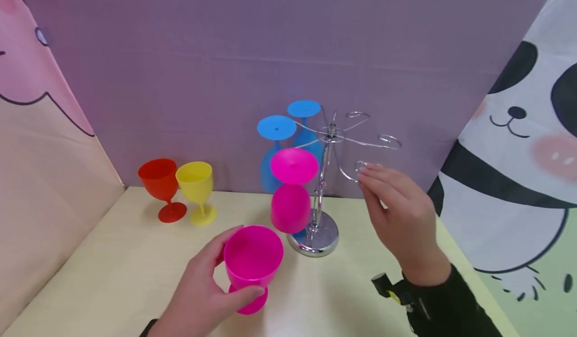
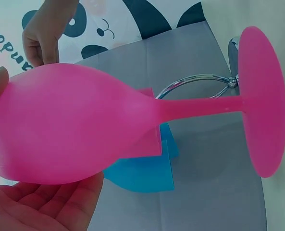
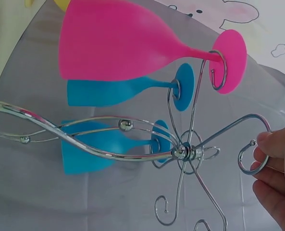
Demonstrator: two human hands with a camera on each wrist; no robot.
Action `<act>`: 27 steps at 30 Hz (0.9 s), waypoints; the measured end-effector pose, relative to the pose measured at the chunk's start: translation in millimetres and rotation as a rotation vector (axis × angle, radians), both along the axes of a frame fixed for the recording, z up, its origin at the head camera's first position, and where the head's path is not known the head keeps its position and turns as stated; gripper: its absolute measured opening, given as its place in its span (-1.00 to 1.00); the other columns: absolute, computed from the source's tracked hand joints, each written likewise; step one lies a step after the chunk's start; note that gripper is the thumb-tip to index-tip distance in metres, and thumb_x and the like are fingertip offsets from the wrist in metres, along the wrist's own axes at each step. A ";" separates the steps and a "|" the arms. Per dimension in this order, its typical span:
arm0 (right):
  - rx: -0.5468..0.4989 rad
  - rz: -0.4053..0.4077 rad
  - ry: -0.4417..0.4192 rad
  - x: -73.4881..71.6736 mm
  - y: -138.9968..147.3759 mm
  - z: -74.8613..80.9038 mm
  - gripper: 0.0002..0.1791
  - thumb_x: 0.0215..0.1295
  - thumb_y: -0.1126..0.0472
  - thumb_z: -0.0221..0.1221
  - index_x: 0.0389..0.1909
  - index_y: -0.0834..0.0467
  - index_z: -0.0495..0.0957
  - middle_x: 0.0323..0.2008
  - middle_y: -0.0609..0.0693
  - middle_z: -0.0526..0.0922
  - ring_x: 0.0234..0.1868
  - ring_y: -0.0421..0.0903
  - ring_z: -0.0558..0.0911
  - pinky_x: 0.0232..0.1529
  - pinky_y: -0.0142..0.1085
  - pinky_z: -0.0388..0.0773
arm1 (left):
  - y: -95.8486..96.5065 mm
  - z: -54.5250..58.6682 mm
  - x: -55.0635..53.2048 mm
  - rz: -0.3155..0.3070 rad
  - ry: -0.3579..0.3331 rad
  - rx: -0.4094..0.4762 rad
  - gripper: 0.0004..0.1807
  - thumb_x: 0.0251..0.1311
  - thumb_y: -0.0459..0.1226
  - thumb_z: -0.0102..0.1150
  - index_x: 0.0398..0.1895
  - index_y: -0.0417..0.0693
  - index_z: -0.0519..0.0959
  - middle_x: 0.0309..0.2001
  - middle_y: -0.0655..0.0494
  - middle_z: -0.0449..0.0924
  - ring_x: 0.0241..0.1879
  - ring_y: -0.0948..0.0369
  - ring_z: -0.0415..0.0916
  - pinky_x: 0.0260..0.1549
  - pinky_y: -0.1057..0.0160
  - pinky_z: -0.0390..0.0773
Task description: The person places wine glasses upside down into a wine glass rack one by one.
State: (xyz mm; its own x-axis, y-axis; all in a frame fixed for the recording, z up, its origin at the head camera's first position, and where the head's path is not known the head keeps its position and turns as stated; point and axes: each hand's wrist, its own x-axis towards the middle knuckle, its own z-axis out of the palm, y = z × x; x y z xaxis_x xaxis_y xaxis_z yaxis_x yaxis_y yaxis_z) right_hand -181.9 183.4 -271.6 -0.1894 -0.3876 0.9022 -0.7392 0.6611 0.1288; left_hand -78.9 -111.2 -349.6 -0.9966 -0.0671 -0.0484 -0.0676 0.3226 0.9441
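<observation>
My left hand (image 1: pixel 205 287) grips a pink goblet (image 1: pixel 254 252) by its bowl, upright above the table in front of the rack. In the left wrist view the whole pink goblet (image 2: pixel 75 122) shows, with fingers and thumb on either side of the bowl. My right hand (image 1: pixel 398 217) pinches the curled end of one arm of the chrome glass rack (image 1: pixel 314 239); the right wrist view shows thumb and fingers on that hook (image 3: pixel 257 166). Another pink goblet (image 3: pixel 118 41) and two blue goblets (image 1: pixel 276 127) (image 3: pixel 101 154) hang upside down by their feet from other rack arms.
A red goblet (image 1: pixel 158 179) and a yellow goblet (image 1: pixel 195 183) stand upright at the table's back left. Behind the table (image 1: pixel 112 272) hangs a grey-purple cloth (image 1: pixel 225 51), with a panda-printed cloth (image 1: pixel 509 187) at the right. Other rack arms (image 1: pixel 383 142) stick out without goblets.
</observation>
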 end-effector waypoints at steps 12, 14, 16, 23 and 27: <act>-0.011 0.086 0.042 -2.7 -18.4 0.6 -0.76 0.32 0.20 0.22 -0.20 0.32 0.71 -0.18 0.17 0.73 -0.09 0.07 0.69 -0.05 -0.04 0.63 | 3.2 -0.2 2.8 -0.007 0.016 0.004 0.04 -0.49 0.15 0.63 0.26 0.47 0.33 0.10 0.38 0.47 0.18 0.15 0.35 -0.26 0.12 0.70; -0.011 0.089 0.042 -2.8 -20.6 0.9 -0.75 0.33 0.20 0.21 -0.21 0.32 0.71 -0.19 0.17 0.73 -0.10 0.07 0.69 -0.06 -0.04 0.63 | 3.7 -0.1 2.1 -0.006 0.010 0.003 0.05 -0.50 0.16 0.63 0.26 0.47 0.32 0.10 0.38 0.47 0.18 0.15 0.36 -0.25 0.12 0.70; -0.014 0.097 0.042 -2.9 -22.7 1.1 -0.76 0.32 0.21 0.22 -0.22 0.33 0.71 -0.20 0.17 0.73 -0.13 0.08 0.69 -0.10 -0.03 0.64 | 4.3 -1.2 1.4 -0.010 0.012 0.011 0.06 -0.50 0.17 0.62 0.27 0.45 0.32 0.10 0.36 0.47 0.19 0.13 0.35 -0.25 0.12 0.70; -0.003 0.114 0.037 -2.8 -30.5 1.2 -0.83 0.10 0.35 0.34 -0.28 0.34 0.71 -0.31 0.15 0.69 -0.24 0.05 0.64 -0.25 -0.08 0.65 | 8.0 -5.3 0.1 -0.047 -0.016 0.010 0.10 -0.49 0.22 0.59 0.31 0.40 0.30 0.12 0.35 0.45 0.21 0.10 0.34 -0.22 0.12 0.69; -0.005 0.116 0.033 -3.2 -35.4 0.3 -0.82 0.07 0.37 0.36 -0.27 0.34 0.71 -0.33 0.15 0.67 -0.24 0.04 0.63 -0.26 -0.10 0.66 | 11.5 -7.1 0.5 -0.078 -0.024 0.004 0.11 -0.47 0.25 0.57 0.33 0.37 0.27 0.14 0.35 0.43 0.22 0.09 0.32 -0.22 0.15 0.69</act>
